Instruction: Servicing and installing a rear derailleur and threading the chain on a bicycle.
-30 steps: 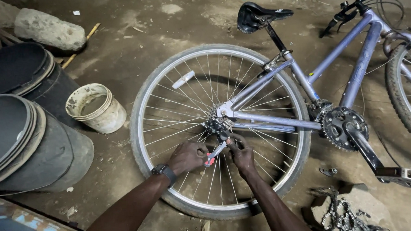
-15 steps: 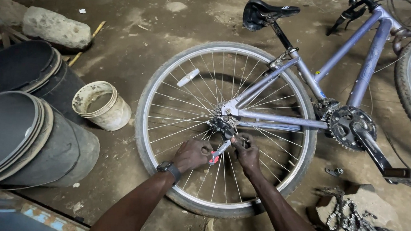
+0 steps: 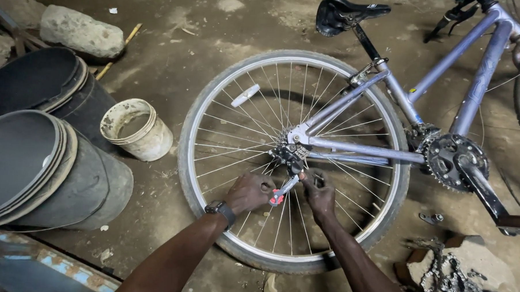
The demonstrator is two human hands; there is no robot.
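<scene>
A purple bicycle (image 3: 435, 83) lies on its side on a dirty concrete floor (image 3: 176, 62), its rear wheel (image 3: 214, 127) toward the near left and the saddle (image 3: 345, 11) at the far side. Both hands work just below the hub and sprocket cluster (image 3: 288, 150), inside the ring of spokes. The left hand (image 3: 250, 191), with a dark watch (image 3: 220, 211) on its wrist, is closed around the red grips of a pair of pliers (image 3: 284, 190), whose metal nose points up toward the hub. The right hand (image 3: 319, 194) is curled just beside the pliers' nose, its fingertips pinched on something small and dark near the axle; what that piece is cannot be told from here.

The pliers look stiff and fairly light, best held by the red grips, where the hand has purchase (the bare steel nose is probably greasy). The thin spokes around the hands would likely bend if leaned on, while the rim and tyre seem the sturdier place to steady the wheel.

To the left stand stacked dark tubs (image 3: 34, 167) and a small whitish bucket (image 3: 136, 130); a stone block (image 3: 82, 30) lies far left, and a heap of chain (image 3: 457, 282) sits near right, below the crank and chainring (image 3: 452, 161)
</scene>
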